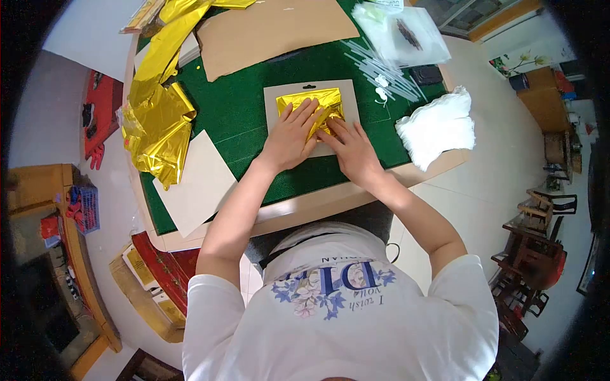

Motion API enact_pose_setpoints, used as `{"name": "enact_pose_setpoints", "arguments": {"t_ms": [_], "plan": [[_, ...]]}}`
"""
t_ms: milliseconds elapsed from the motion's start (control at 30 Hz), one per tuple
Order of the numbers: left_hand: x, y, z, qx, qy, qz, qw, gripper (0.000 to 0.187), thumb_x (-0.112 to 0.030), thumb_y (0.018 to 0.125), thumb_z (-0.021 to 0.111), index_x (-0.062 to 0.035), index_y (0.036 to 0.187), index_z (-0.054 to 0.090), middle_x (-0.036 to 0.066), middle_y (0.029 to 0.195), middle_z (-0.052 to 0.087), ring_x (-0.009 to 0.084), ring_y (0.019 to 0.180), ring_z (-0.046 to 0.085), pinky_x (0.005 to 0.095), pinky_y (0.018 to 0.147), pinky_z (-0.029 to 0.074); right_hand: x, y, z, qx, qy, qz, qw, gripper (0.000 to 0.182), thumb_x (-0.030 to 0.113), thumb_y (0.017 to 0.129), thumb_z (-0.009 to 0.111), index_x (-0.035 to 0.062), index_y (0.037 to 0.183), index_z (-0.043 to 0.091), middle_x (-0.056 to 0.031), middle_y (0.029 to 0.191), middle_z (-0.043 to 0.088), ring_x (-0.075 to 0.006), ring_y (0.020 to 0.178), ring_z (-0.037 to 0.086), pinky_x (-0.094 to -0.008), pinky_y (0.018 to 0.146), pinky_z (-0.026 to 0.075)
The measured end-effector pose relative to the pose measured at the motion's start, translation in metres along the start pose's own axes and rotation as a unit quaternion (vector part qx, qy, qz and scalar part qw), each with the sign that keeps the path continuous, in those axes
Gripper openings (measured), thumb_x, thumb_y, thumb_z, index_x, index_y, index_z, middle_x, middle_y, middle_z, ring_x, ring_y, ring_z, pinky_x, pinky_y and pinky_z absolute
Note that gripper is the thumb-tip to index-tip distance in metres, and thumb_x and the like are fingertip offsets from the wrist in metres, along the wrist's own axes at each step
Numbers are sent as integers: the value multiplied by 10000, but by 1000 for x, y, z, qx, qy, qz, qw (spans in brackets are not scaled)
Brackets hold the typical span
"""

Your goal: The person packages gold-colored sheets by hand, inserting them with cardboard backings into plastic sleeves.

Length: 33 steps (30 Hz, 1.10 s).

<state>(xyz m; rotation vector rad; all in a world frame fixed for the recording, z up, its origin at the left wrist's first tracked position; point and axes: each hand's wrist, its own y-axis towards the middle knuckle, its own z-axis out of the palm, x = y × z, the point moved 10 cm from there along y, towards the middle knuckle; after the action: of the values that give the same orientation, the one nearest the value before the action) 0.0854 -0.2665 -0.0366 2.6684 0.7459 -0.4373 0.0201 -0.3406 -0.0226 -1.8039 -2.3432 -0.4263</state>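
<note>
A gold foil sheet lies creased on a pale card with a dark hanging slot at its top edge. My left hand rests flat on the foil, its fingers stretched out toward the top of the card. Close beside it, my right hand touches the lower right of the foil with its fingers extended and slightly apart. Between the two hands the foil is wrinkled, and its lower part is partly hidden under them.
Long gold foil drapes over the table's left side near a blank card. Brown cardboard lies at the back. To the right are clear thin sticks, plastic bags, a black case and a white cloth-like stack.
</note>
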Motion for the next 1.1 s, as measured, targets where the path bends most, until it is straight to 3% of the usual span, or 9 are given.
{"name": "enact_pose_setpoints", "arguments": {"t_ms": [367,433,600,767,833,933,1000,1100], "plan": [[-4,1,-2,23,14,2,1000,617,-284,872,565,-144,1447,391,135,1520,327,301,1428,272,504,1174,184,13,8,4,-53,-91,6,994,390,63,817,540,79,1202,601,-198,1270,521,-363,1283,423,-557,1105,277],[-3,1,0,38,4,-5,999,663,-189,844,574,-163,1470,356,113,1551,274,290,1453,216,493,1184,162,11,8,5,-53,-85,5,995,391,58,813,547,76,1200,600,-195,1270,521,-364,1280,425,-556,1102,281],[-4,1,1,36,9,-6,999,682,-182,829,595,-171,1469,360,112,1549,280,293,1452,220,497,1180,177,3,1,7,-33,-33,2,999,393,46,797,574,62,1189,595,-195,1264,517,-360,1267,431,-543,1105,284],[-2,1,2,31,2,-8,999,683,-188,828,602,-169,1467,363,113,1547,282,298,1450,222,500,1180,179,-2,-4,-37,-127,65,-66,988,391,-28,767,597,25,1154,588,-170,1186,569,-357,1072,547,-463,943,439],[-4,1,0,16,22,3,1000,625,-247,839,595,-152,1429,412,131,1518,329,299,1431,269,508,1170,198,-41,-7,-59,-208,22,10,978,348,-49,769,608,12,1112,602,-165,1125,600,-368,1006,564,-444,858,466],[-4,1,1,26,32,2,999,628,-246,837,595,-151,1429,409,131,1519,328,298,1432,268,507,1171,197,-91,3,-88,-265,-70,123,954,198,0,806,654,6,1003,630,-174,971,614,-360,935,556,-422,837,453],[-5,1,1,25,32,4,999,630,-247,837,595,-152,1431,407,132,1520,327,297,1432,268,506,1171,197,-123,9,-76,-210,-86,191,955,129,15,801,669,10,923,629,-163,930,612,-354,902,564,-429,813,451],[-2,2,-1,30,16,-5,999,657,-215,831,599,-153,1449,383,132,1533,301,302,1441,245,501,1177,182,-108,6,-61,-205,-13,137,969,99,24,794,680,25,875,621,-134,865,610,-332,859,578,-424,785,451]]}}
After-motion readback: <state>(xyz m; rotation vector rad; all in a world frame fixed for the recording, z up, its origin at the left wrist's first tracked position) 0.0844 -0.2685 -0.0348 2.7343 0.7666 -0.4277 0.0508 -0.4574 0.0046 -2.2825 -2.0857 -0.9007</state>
